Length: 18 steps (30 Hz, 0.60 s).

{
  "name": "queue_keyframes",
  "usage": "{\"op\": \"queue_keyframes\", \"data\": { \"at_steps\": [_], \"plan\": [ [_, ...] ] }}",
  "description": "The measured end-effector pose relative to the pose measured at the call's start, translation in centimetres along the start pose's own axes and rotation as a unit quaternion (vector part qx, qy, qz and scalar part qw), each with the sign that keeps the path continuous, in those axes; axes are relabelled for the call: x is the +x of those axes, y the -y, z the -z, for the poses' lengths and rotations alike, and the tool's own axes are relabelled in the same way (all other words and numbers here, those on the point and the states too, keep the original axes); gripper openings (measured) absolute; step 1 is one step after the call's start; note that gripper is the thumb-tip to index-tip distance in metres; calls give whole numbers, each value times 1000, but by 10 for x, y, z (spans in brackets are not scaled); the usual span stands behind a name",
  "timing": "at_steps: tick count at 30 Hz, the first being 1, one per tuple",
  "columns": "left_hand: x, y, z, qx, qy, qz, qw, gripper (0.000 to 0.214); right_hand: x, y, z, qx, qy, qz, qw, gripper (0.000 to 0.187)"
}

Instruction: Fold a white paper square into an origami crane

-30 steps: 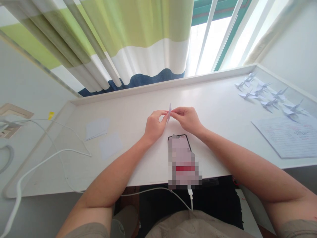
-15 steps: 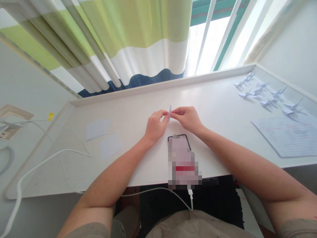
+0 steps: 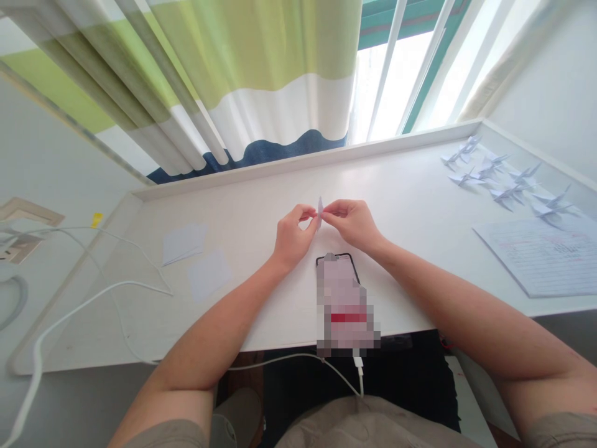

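A small piece of folded paper stands on edge above the middle of the white desk, seen nearly edge-on, so its folds cannot be made out. My left hand pinches it from the left between thumb and fingers. From the other side, my right hand grips it with thumb and forefinger, the fingertips of both hands almost meeting. Just below the hands lies a phone, its screen blurred out. Several folded paper cranes sit at the far right of the desk.
Loose white paper squares lie on the left, beside a white cable. A lined sheet with writing rests at the right. A charging plug reaches the phone at the front edge. A raised rim borders the desk's back, before a curtain.
The folded paper has turned slightly more upright between my fingers. My left hand has shifted a touch; both hands keep their pinch, and nothing else has visibly moved.
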<state>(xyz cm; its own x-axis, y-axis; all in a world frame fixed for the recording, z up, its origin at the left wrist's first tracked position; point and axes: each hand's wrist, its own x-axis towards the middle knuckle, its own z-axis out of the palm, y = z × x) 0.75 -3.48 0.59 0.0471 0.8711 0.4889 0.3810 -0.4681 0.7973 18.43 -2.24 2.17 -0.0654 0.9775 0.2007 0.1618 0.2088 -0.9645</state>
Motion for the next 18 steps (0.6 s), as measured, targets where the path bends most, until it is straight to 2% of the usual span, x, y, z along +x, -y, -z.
{"op": "queue_keyframes", "data": {
  "at_steps": [5,11,18],
  "plan": [
    [1,1,0,-75,8,50,996,18,-1,1,0,8,-6,8,1000,9],
    [2,-1,0,-67,0,58,996,17,-1,0,0,15,-2,26,1000,14],
    [-1,-6,-2,-66,6,55,996,25,-3,2,0,-8,-1,26,1000,9]
  ]
}}
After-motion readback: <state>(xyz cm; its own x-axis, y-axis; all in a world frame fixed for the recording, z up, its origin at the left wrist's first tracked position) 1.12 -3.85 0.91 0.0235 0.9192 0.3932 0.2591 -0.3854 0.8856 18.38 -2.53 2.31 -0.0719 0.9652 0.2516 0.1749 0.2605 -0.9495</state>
